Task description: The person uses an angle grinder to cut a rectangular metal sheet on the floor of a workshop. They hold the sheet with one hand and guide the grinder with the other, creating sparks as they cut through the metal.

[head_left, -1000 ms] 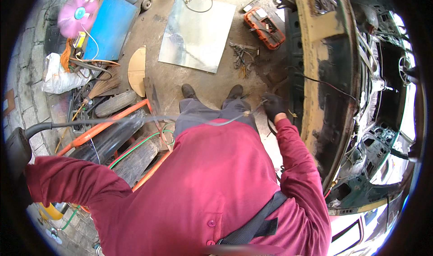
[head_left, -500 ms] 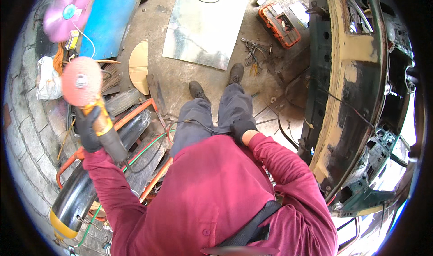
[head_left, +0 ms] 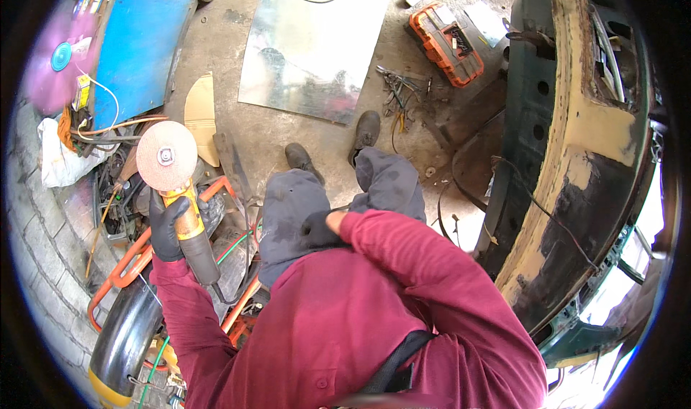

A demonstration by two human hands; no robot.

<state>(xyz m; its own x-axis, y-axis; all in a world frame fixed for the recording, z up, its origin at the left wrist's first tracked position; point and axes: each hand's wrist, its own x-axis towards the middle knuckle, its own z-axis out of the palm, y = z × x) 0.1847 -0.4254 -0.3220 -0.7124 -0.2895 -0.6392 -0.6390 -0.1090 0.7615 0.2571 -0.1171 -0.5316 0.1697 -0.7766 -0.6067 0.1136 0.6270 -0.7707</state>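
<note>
left hand (head_left: 167,230) wrapped around an angle grinder (head_left: 189,220) with pink disc (head_left: 150,157), right hand (head_left: 315,230) before grey trousers (head_left: 286,196), cannot tell its grip

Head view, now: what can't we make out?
Head view, right hand: finger pose and any grip unclear; dark glove blends into dark trousers.
Head view, grinder: far side hidden by its own body and the left hand.
Head view, fan: blade outlines lost to apparent motion blur.
Head view, metal sheet: far end cut off by the top edge.
</note>
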